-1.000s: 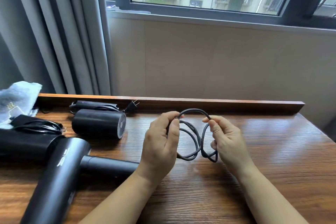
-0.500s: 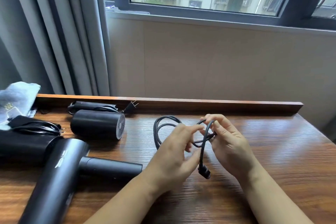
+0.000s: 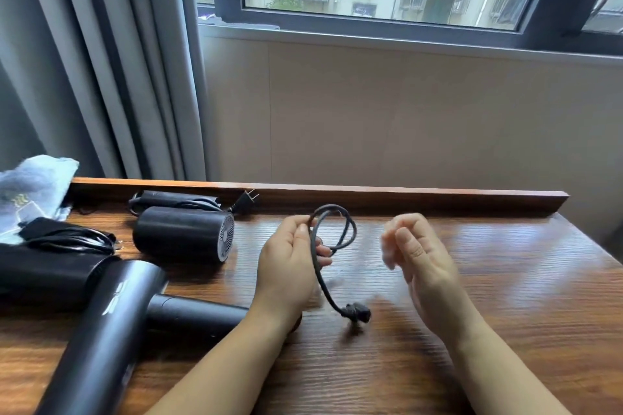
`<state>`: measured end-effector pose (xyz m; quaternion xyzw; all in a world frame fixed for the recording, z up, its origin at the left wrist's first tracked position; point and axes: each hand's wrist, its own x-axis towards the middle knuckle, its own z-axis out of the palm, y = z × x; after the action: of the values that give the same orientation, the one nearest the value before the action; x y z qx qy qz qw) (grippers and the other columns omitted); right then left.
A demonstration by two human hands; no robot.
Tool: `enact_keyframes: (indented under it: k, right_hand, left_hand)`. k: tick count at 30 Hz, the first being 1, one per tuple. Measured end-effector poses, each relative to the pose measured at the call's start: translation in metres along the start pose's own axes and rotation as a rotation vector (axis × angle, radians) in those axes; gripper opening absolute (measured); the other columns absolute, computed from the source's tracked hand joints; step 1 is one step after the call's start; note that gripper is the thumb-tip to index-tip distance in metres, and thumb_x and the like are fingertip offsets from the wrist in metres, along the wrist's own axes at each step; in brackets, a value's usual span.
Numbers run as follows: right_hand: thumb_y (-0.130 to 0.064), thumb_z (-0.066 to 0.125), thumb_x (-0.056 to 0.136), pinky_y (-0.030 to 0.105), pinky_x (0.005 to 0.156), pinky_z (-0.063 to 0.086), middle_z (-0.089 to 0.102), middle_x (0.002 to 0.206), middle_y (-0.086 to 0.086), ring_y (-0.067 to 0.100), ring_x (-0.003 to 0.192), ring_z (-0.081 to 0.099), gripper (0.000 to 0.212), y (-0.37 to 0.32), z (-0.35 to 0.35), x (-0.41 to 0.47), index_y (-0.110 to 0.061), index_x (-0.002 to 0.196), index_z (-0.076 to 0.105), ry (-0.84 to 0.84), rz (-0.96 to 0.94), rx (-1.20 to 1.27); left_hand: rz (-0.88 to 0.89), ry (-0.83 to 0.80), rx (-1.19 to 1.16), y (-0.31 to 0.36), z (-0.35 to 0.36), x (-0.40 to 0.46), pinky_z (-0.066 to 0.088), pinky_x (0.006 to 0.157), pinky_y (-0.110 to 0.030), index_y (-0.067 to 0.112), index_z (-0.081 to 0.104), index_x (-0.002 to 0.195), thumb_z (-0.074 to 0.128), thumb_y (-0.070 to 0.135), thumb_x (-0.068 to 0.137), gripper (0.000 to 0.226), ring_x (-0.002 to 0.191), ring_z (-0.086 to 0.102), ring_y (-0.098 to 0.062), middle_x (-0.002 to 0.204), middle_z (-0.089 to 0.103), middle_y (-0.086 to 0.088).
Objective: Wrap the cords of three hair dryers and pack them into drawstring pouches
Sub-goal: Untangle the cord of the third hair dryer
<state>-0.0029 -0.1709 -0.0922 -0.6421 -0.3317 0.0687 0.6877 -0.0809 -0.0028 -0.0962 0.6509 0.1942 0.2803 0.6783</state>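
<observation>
Cord (image 3: 332, 229) now hangs from the left hand (image 3: 290, 273) alone, plug (image 3: 355, 310) dangling; the right hand (image 3: 418, 256) has let go, fingers loosely curled, empty. Coil loosened, needs rewinding.

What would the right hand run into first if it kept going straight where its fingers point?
Probably the raised wooden ledge at the table's back edge. The right hand points up and away, holding nothing, with bare tabletop between; depth is hard to judge.

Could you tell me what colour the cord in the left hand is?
Black, seen in the head view: cord.
</observation>
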Motion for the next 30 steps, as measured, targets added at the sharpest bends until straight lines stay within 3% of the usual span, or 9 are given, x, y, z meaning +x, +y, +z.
enact_keyframes:
  k: [2,5,7,10,16,20,24,27,30]
  right_hand:
    - [-0.056,0.062,0.085,0.035,0.080,0.043,0.060,0.092,-0.003,0.016,0.085,0.055,0.034,-0.001,0.004,-0.002,-0.025,0.100,0.062,-0.172,0.001,-0.216]
    - [-0.050,0.077,0.074,0.019,0.095,0.042,0.058,0.118,-0.017,0.008,0.117,0.053,0.054,0.008,0.010,-0.007,-0.038,0.120,0.053,-0.473,0.109,-0.534]
    - [-0.040,0.080,0.078,0.010,0.096,0.038,0.056,0.118,-0.020,0.000,0.118,0.051,0.051,0.012,0.012,-0.008,-0.043,0.119,0.052,-0.526,0.103,-0.640]
    - [-0.019,0.070,0.089,0.011,0.081,0.042,0.064,0.095,-0.016,0.002,0.095,0.060,0.021,0.010,0.009,-0.005,-0.035,0.100,0.061,-0.360,0.042,-0.670]
    - [-0.013,0.073,0.089,0.010,0.060,0.039,0.064,0.067,-0.024,-0.001,0.059,0.057,0.016,0.003,-0.001,0.002,-0.028,0.091,0.073,0.014,0.080,-0.509]
    - [-0.020,0.075,0.087,0.021,0.057,0.039,0.062,0.074,-0.019,0.004,0.051,0.051,0.020,0.007,0.003,0.002,-0.036,0.096,0.066,0.054,0.142,-0.413]
    - [-0.010,0.065,0.091,0.025,0.064,0.041,0.061,0.073,-0.014,0.003,0.063,0.052,0.023,0.004,0.005,-0.001,-0.025,0.092,0.048,-0.034,0.185,-0.162]
    - [0.009,0.041,0.087,0.035,0.087,0.051,0.064,0.093,-0.016,0.014,0.089,0.058,0.035,-0.004,0.007,-0.005,-0.019,0.107,0.043,-0.160,0.162,-0.004]
    - [0.014,0.046,0.097,0.036,0.098,0.052,0.065,0.109,-0.016,0.020,0.103,0.067,0.032,-0.003,0.009,-0.003,-0.011,0.116,0.047,-0.161,0.106,-0.036]
  left_hand:
    - [-0.043,0.033,-0.082,0.002,0.000,0.001,0.059,0.069,-0.033,0.012,0.061,0.093,0.036,0.014,0.106,0.028,0.068,0.065,-0.018,0.077,0.058,-0.008]
    - [-0.083,0.082,-0.197,0.005,-0.003,0.002,0.059,0.075,-0.035,0.010,0.056,0.089,0.038,0.020,0.107,0.028,0.073,0.066,-0.020,0.080,0.056,-0.013]
    - [-0.089,0.103,-0.252,0.007,-0.004,0.003,0.058,0.075,-0.034,0.010,0.053,0.087,0.037,0.021,0.107,0.028,0.073,0.068,-0.021,0.079,0.057,-0.014]
    - [-0.044,0.119,-0.196,0.008,-0.005,0.002,0.060,0.077,-0.036,0.009,0.054,0.089,0.038,0.021,0.107,0.028,0.074,0.071,-0.022,0.080,0.064,-0.015]
    - [0.205,0.132,0.205,-0.002,-0.010,0.002,0.059,0.074,-0.037,0.027,0.060,0.094,0.047,0.023,0.103,0.016,0.081,0.070,-0.015,0.078,0.067,0.006]
    - [0.389,-0.127,0.499,-0.011,-0.005,-0.006,0.055,0.077,-0.040,0.027,0.060,0.101,0.047,0.032,0.096,0.014,0.086,0.066,-0.010,0.089,0.066,0.011]
    - [0.418,-0.408,0.517,-0.010,0.006,-0.022,0.054,0.073,-0.031,0.028,0.058,0.097,0.050,0.027,0.096,0.008,0.079,0.063,-0.004,0.080,0.063,0.016]
    - [0.324,-0.317,0.425,-0.009,0.006,-0.022,0.057,0.071,-0.027,0.023,0.059,0.092,0.052,0.018,0.099,0.011,0.078,0.068,-0.006,0.078,0.068,0.007]
    - [0.181,-0.247,0.268,-0.004,0.005,-0.020,0.060,0.074,-0.033,0.018,0.064,0.094,0.051,0.010,0.100,0.016,0.074,0.071,-0.009,0.077,0.071,-0.003]
